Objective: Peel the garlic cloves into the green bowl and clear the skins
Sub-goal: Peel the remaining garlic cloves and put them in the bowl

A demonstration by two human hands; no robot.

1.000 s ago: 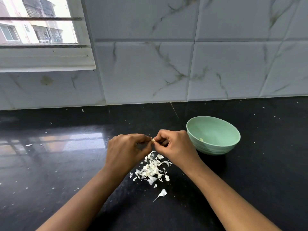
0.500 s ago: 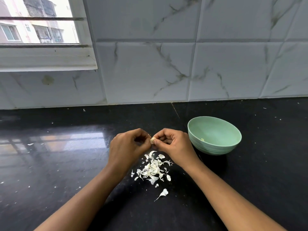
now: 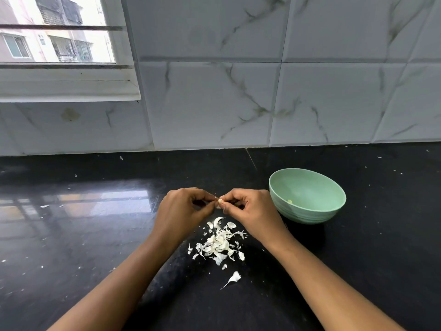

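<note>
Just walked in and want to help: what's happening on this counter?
A person is peeling a small pale garlic clove, pinched between the left hand and right hand above a pile of white papery skins on the black counter. The mint-green bowl beside the right hand holds one small pale piece.

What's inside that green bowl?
Inside the green bowl one small pale piece, probably peeled garlic, shows low against the near wall. That wall hides the rest of the bottom.
</note>
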